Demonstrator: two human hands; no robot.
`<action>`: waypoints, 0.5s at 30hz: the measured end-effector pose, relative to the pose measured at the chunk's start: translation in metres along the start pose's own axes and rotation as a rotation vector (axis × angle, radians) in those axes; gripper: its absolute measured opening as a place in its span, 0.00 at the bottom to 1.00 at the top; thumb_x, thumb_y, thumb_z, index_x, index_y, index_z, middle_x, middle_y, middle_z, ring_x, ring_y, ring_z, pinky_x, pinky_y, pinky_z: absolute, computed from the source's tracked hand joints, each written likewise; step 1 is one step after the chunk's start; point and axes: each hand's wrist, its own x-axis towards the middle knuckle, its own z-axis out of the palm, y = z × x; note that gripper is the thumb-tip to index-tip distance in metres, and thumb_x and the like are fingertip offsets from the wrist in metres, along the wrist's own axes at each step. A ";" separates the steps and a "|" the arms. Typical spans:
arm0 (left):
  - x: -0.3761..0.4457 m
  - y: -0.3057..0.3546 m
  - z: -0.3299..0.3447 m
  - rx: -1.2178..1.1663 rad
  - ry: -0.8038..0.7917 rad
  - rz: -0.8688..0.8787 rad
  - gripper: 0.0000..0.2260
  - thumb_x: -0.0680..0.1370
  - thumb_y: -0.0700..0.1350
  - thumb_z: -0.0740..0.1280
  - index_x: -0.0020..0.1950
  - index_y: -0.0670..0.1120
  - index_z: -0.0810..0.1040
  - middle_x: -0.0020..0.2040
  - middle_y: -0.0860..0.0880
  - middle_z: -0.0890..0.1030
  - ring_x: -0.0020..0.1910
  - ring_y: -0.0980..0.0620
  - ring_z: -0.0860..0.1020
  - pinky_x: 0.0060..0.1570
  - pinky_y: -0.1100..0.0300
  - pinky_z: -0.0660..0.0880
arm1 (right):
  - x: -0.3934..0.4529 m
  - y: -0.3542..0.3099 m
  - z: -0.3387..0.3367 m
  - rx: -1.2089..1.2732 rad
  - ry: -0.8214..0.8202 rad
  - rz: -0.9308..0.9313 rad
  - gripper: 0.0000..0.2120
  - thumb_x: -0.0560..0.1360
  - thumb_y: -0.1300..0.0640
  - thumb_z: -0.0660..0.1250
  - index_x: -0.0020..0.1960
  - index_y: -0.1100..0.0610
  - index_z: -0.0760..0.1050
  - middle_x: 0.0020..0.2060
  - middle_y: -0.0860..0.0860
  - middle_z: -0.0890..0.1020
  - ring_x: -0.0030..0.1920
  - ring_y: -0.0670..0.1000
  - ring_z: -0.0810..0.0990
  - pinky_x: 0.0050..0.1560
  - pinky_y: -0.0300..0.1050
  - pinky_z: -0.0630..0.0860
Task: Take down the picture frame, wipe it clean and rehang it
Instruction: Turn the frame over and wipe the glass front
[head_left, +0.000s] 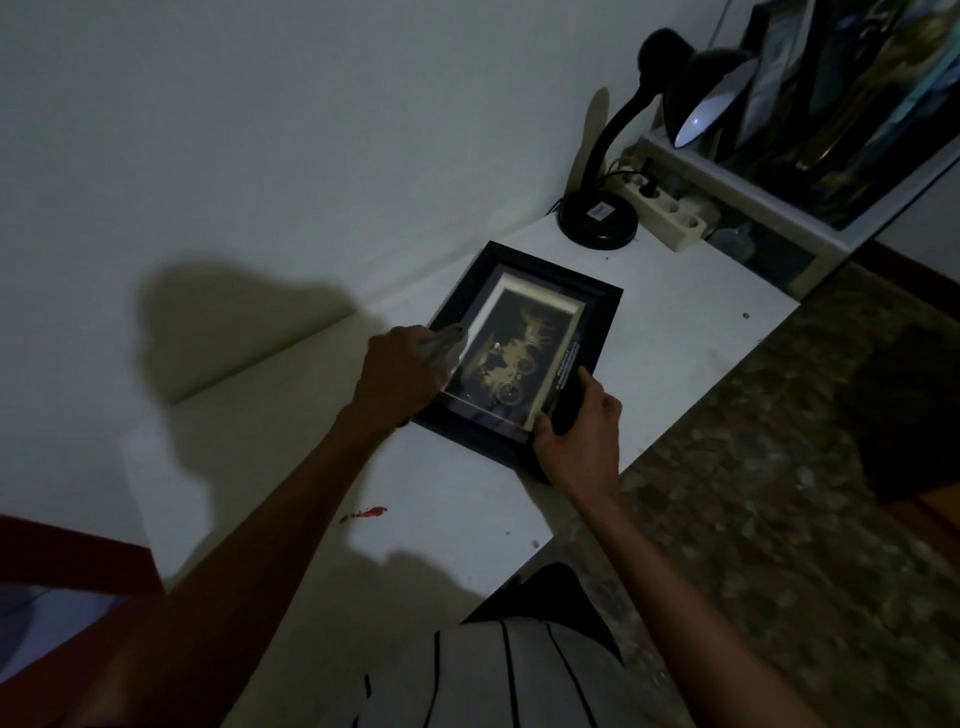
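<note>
Dimly lit, a white table (675, 332) set against a pale wall carries a black picture frame (524, 358) lying flat, glass up, with a gold carriage design on a dark ground inside a cream mount. At 1 o'clock from the frame stand a black gooseneck desk lamp (602, 208) and, just beside its round base, a cream power strip (670, 208); beyond them a white shelf unit (748, 192) holds upright items too dark to make out. The left hand (400, 374) curls its fingers round a crumpled pale cloth (444, 348), which touches the frame's edge at 9 o'clock and hides part of the glass. The right hand (576, 431) grips the frame's near corner at 5 o'clock, thumb on top, fingers wrapped round the moulding. A red smear (369, 513) marks the tabletop at 7 o'clock from the frame. Mottled brown flooring (779, 467) fills the right side; a striped garment is cut off at the bottom edge
</note>
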 end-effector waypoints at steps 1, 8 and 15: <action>0.002 0.001 0.004 0.008 0.004 0.005 0.08 0.73 0.44 0.74 0.48 0.41 0.82 0.39 0.46 0.81 0.36 0.48 0.80 0.34 0.64 0.75 | 0.001 0.001 0.001 0.012 -0.021 0.037 0.37 0.75 0.55 0.71 0.78 0.51 0.56 0.70 0.58 0.66 0.67 0.58 0.69 0.60 0.43 0.66; 0.000 -0.001 0.013 0.104 0.096 0.147 0.05 0.73 0.39 0.72 0.39 0.37 0.82 0.30 0.45 0.80 0.24 0.51 0.73 0.24 0.69 0.64 | 0.009 0.007 -0.001 0.051 -0.015 0.124 0.37 0.75 0.55 0.72 0.79 0.54 0.59 0.66 0.57 0.76 0.68 0.59 0.73 0.68 0.56 0.72; -0.011 0.003 0.020 0.067 -0.016 0.269 0.04 0.72 0.37 0.73 0.44 0.37 0.82 0.37 0.41 0.83 0.31 0.44 0.80 0.30 0.59 0.77 | 0.017 0.011 -0.001 0.065 0.016 0.097 0.36 0.73 0.57 0.74 0.77 0.55 0.62 0.64 0.56 0.79 0.64 0.56 0.77 0.65 0.44 0.72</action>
